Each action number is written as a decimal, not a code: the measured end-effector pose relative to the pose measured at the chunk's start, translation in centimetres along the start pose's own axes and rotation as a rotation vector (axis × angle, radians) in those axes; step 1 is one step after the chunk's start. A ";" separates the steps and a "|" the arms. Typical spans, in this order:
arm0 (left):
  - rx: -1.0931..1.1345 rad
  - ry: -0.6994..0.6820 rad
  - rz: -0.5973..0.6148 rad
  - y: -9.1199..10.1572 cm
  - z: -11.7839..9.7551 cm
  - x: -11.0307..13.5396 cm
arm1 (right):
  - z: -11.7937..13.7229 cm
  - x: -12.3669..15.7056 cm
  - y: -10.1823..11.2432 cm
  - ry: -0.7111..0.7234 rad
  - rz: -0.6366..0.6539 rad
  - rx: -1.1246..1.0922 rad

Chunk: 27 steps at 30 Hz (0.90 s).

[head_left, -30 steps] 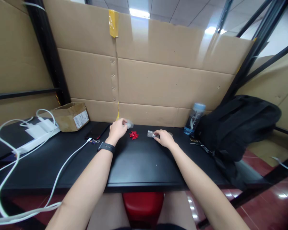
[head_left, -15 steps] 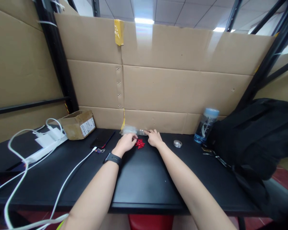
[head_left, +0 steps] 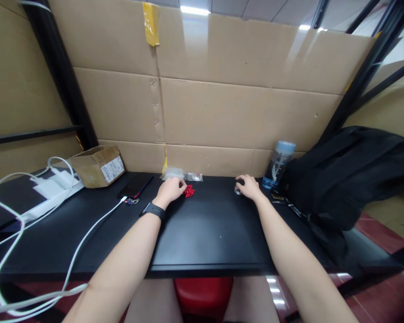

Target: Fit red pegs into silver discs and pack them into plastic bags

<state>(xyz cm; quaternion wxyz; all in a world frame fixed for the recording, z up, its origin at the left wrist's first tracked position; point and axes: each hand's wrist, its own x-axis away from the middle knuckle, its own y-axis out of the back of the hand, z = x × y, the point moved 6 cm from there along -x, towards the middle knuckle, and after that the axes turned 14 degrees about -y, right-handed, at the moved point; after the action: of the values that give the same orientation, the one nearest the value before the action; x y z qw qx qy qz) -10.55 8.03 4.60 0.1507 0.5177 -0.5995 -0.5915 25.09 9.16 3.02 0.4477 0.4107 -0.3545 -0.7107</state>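
My left hand [head_left: 171, 189] rests on the black table [head_left: 202, 233] with its fingers curled, touching a small pile of red pieces [head_left: 189, 191]. Whether it grips any of them is hidden. Behind it lie two small clear plastic bags, one at the left [head_left: 173, 173] and one at the right [head_left: 195, 176], against the cardboard wall. My right hand [head_left: 248, 186] is further right with fingers closed over a small roll of clear tape [head_left: 237, 190], near the water bottle [head_left: 278, 164].
A black phone [head_left: 136, 185] and a small cardboard box [head_left: 97, 165] sit to the left. White chargers [head_left: 55, 181] and cables [head_left: 87, 233] trail over the left side. A black backpack [head_left: 343, 175] fills the right end. Cardboard panels wall the back.
My right hand left the small bag by the wall and moved right onto the tape roll. My left hand stayed at the red pieces. The camera tilted slightly.
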 end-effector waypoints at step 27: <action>0.365 -0.302 -0.065 -2.0 -9.7 0.2 | -1.5 1.0 -0.3 0.027 0.130 -0.156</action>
<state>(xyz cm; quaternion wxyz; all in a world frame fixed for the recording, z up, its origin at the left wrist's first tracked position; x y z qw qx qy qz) -2.03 2.99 5.30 -0.0559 0.4612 -0.6953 -0.5484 26.10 8.10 1.84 0.5283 0.3603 -0.3181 -0.6999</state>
